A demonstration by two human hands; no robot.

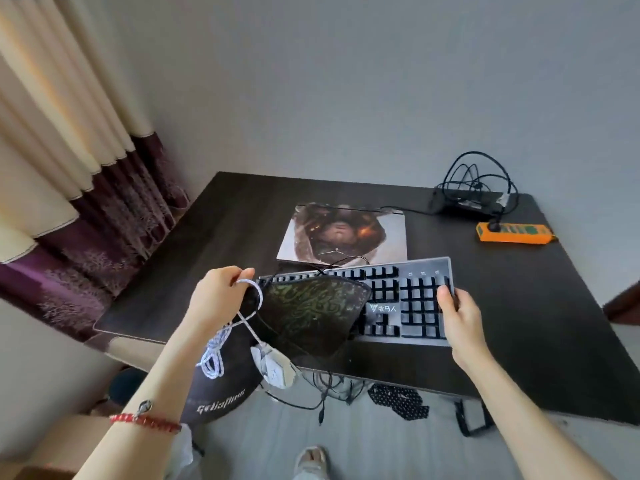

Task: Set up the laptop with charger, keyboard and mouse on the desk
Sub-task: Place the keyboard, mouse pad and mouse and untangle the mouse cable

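A black keyboard (pixel 408 299) is held above the dark desk (pixel 214 244), with a dark green-patterned mouse pad (pixel 311 310) lying on its left half. My right hand (pixel 457 317) grips the keyboard's right end. My left hand (pixel 218 296) holds the left end together with a white braided cable (pixel 214 351). A white mouse (pixel 275 367) dangles from that cable below the desk's front edge. The closed laptop (pixel 346 233), its lid covered by a picture, lies flat on the desk behind the keyboard. A black charger brick (pixel 464 200) with coiled cables sits at the back right.
An orange power strip (pixel 512 232) lies at the desk's right back, with a plug in it. Black cables (pixel 329 382) hang under the front edge. A round black stool (pixel 221 386) stands by my left arm. Curtains (pixel 69 150) hang at the left.
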